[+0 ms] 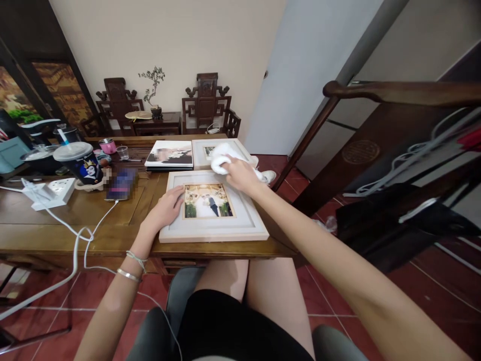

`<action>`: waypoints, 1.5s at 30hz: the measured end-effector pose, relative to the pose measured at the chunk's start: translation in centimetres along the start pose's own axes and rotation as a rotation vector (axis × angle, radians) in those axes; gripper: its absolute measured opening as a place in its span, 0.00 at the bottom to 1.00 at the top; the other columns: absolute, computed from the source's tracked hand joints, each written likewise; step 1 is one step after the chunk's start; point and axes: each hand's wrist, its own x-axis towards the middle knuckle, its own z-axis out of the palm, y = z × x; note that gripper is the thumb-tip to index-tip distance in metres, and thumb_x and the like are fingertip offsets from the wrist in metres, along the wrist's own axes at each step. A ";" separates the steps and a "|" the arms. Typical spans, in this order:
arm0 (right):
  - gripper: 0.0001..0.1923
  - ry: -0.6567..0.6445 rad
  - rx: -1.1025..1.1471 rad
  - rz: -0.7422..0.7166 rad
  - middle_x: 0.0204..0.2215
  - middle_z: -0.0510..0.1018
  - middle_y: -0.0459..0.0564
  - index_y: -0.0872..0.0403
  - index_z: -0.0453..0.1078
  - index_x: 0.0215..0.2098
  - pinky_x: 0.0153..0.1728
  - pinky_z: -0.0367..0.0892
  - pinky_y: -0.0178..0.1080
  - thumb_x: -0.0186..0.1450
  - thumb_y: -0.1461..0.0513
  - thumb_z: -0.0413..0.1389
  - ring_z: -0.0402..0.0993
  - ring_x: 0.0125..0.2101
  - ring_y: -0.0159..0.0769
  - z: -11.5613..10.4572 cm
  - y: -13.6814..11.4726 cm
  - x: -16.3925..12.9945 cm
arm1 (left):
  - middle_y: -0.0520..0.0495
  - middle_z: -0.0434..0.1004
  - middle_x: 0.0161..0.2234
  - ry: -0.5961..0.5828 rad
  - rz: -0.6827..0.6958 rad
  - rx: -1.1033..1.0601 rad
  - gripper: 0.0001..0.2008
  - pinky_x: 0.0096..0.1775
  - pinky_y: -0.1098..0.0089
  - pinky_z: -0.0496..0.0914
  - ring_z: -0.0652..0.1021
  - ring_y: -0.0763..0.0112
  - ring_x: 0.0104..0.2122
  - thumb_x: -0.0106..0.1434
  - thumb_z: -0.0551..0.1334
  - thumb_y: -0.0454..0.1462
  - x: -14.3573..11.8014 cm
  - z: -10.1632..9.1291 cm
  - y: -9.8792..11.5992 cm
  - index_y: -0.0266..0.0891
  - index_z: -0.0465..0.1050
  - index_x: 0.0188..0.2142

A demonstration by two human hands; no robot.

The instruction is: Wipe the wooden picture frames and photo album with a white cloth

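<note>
A long wooden table (56, 220) is filling the left side of the room, and a person is sitting at its near edge. Two dark carved chairs (206, 103) are standing by the far wall with a little potted plant (154, 93) between them.

A big picture frame (240, 225) is lying flat on the table, right in front of the person. It is pale, with a small photo in the middle. Two more framed pictures (171, 153) are lying just behind it.

The left hand (165, 209) is resting flat on the left side of the big frame. Its fingers are lying close together, with the tips touching the edge of the photo. Two thin bracelets are sitting on that wrist.

The right hand (240, 175) is pressing down at the top edge of the big frame. Its fingers are curling around a white cloth (221, 156) and gripping it.

Farther left, a cup with a lid and straw (80, 163) is standing near a phone (122, 184). A white power strip (50, 193) is lying by them, and its white cord (75, 250) is hanging off the table.
</note>
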 end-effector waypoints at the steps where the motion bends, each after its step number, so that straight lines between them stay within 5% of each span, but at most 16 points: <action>1: 0.23 0.036 0.012 -0.065 0.65 0.63 0.66 0.66 0.73 0.53 0.59 0.58 0.48 0.62 0.73 0.47 0.63 0.61 0.52 0.1 -1.0 0.8 | 0.36 0.66 0.63 0.002 0.000 -0.004 0.22 0.64 0.54 0.61 0.67 0.58 0.64 0.70 0.50 0.38 0.0 0.0 0.0 0.34 0.67 0.60; 5: 0.22 -0.004 0.042 -0.400 0.68 0.59 0.60 0.62 0.73 0.52 0.66 0.44 0.52 0.61 0.73 0.52 0.47 0.69 0.50 0.8 -5.7 4.1 | 0.35 0.69 0.61 0.005 0.023 -0.013 0.20 0.63 0.55 0.63 0.69 0.56 0.62 0.70 0.51 0.37 0.2 -0.1 0.0 0.33 0.69 0.58; 10: 0.18 -0.122 0.019 -0.396 0.61 0.69 0.66 0.62 0.75 0.48 0.64 0.49 0.51 0.65 0.72 0.48 0.59 0.65 0.47 1.4 -9.0 5.7 | 0.37 0.75 0.56 -0.002 0.011 -0.034 0.18 0.58 0.53 0.68 0.74 0.55 0.56 0.69 0.53 0.36 0.4 -0.2 0.0 0.37 0.71 0.55; 19: 0.21 -0.239 -0.081 -0.180 0.63 0.66 0.62 0.57 0.77 0.49 0.64 0.48 0.50 0.63 0.71 0.49 0.66 0.60 0.47 0.9 -2.9 3.0 | 0.39 0.69 0.62 0.011 -0.028 -0.055 0.20 0.63 0.52 0.63 0.68 0.57 0.63 0.69 0.53 0.37 0.4 0.6 -0.5 0.37 0.70 0.58; 25: 0.21 -0.334 -0.190 -0.023 0.57 0.74 0.62 0.58 0.78 0.47 0.58 0.57 0.48 0.63 0.72 0.48 0.73 0.53 0.48 -1.0 1.4 -0.1 | 0.37 0.68 0.62 0.009 -0.047 -0.041 0.20 0.63 0.53 0.62 0.68 0.57 0.63 0.69 0.53 0.36 0.3 0.3 -0.2 0.35 0.70 0.58; 30: 0.19 -0.406 -0.124 -0.038 0.53 0.76 0.66 0.60 0.79 0.38 0.43 0.67 0.43 0.59 0.74 0.48 0.76 0.49 0.50 -2.6 0.9 -3.8 | 0.37 0.68 0.62 0.006 -0.026 -0.019 0.20 0.63 0.54 0.62 0.68 0.58 0.63 0.69 0.52 0.36 0.3 0.1 0.1 0.35 0.69 0.58; 39: 0.24 -0.527 0.164 -0.207 0.40 0.83 0.52 0.51 0.79 0.33 0.46 0.66 0.40 0.50 0.76 0.47 0.76 0.48 0.46 -7.3 -0.7 -12.2 | 0.38 0.68 0.62 0.005 -0.020 -0.014 0.20 0.63 0.55 0.63 0.68 0.58 0.63 0.69 0.52 0.36 0.4 0.2 -0.1 0.36 0.69 0.58; 45: 0.24 -0.479 0.174 -0.131 0.40 0.81 0.54 0.55 0.78 0.42 0.44 0.65 0.36 0.55 0.74 0.47 0.76 0.43 0.43 -5.9 -0.4 -10.8 | 0.36 0.68 0.62 0.008 0.013 0.010 0.21 0.64 0.57 0.61 0.68 0.58 0.63 0.69 0.51 0.37 0.3 0.1 -0.2 0.33 0.69 0.58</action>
